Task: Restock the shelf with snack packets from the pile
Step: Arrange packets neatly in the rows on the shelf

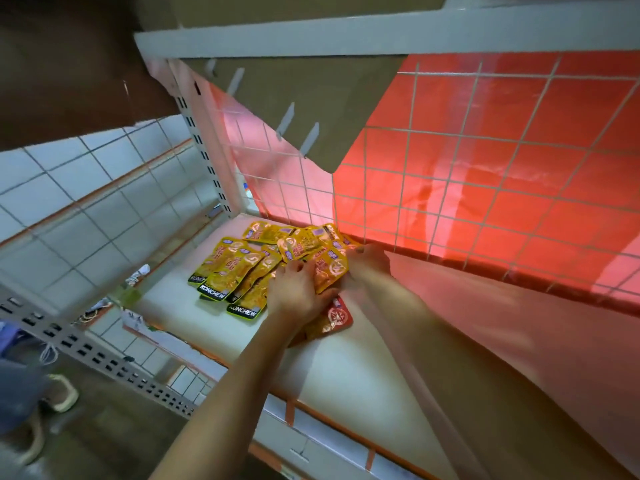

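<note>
- White shelf board point(346, 368) runs through the lower centre of the head view. It is backed by a wire grid point(485, 174) with a red sheet point(554, 116) behind it at upper right, and pale floor tiles point(69, 202) show at the left.
- Yellow snack packets point(225, 271) lie fanned in an overlapping row at centre left, black label ends (reading KONCHEW) turned toward the shelf's front edge, likely so they face shoppers.
- Behind the row, against the grid, a looser heap of packets point(298, 237) lies unsorted; it appears to be the pile being drawn from.
- Reaching in from the bottom centre, the left hand point(298, 289) curls its fingers over the near side of a bundle of packets point(329, 271). The right hand point(367, 265) clasps the far side, fingertips bent at the edge by the grid.
- Holding from both sides probably keeps the slick pouches together while they are squared up.
- One red-cornered packet point(338, 315) pokes out below the left wrist, flat on the board.
- Restocking looks partway done: the neat row covers only the board's left end.
</note>
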The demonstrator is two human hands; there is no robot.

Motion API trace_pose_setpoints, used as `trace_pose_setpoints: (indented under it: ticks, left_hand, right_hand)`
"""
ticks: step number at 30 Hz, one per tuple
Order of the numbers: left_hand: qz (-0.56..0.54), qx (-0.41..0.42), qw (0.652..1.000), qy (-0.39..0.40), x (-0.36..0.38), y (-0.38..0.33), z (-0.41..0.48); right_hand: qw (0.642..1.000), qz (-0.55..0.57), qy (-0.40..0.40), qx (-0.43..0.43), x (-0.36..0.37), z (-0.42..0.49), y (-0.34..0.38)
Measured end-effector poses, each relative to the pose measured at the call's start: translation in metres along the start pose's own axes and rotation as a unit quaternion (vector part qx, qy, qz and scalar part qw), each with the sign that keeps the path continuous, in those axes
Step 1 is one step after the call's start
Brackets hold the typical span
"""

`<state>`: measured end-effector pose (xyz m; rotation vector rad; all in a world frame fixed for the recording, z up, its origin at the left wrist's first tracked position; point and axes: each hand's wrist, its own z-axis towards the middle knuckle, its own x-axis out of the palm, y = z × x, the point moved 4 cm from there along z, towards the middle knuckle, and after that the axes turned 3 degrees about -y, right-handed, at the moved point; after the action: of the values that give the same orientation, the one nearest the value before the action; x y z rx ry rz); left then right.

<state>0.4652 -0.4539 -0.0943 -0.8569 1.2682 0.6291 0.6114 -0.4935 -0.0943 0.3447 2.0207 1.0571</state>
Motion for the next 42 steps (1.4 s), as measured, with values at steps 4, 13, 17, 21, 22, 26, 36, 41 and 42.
trace_pose_setpoints:
  ticks: [4, 13, 17, 21, 22, 26, 36, 41, 42]
  left_hand:
    - [-0.047, -0.014, 0.999, -0.020, -0.003, 0.003, 0.002]
    - [-0.249, 0.015, 0.963, -0.106, -0.016, -0.032, -0.006]
    - [-0.310, 0.019, 0.943, -0.120, -0.018, -0.066, -0.012]
    - [-0.335, 0.045, 0.937, -0.091, -0.011, -0.114, -0.022]
    - [-0.344, 0.049, 0.935, -0.075, -0.008, -0.127, -0.025]
    - [-0.429, 0.032, 0.903, -0.020, 0.008, -0.182, -0.046]
    - [-0.553, 0.029, 0.823, 0.128, 0.042, -0.298, -0.099]
    - [-0.568, 0.067, 0.804, 0.159, 0.052, -0.337, -0.120]
    - [-0.568, 0.072, 0.804, 0.161, 0.054, -0.343, -0.122]
  right_hand:
    - [0.998, 0.067, -0.010, 0.012, 0.002, 0.003, -0.002]
    - [0.953, 0.293, -0.078, 0.008, -0.045, 0.002, -0.036]
    - [0.950, 0.276, -0.145, 0.015, -0.091, 0.000, -0.063]
    - [0.949, 0.261, -0.177, -0.023, -0.136, -0.016, -0.091]
    - [0.951, 0.256, -0.173, -0.027, -0.147, -0.020, -0.098]
    - [0.953, 0.257, -0.162, -0.016, -0.189, -0.034, -0.126]
    - [0.928, 0.286, -0.236, -0.032, -0.290, -0.085, -0.203]
    - [0.920, 0.258, -0.295, -0.005, -0.331, -0.104, -0.241]
    - [0.921, 0.239, -0.306, -0.006, -0.338, -0.108, -0.246]
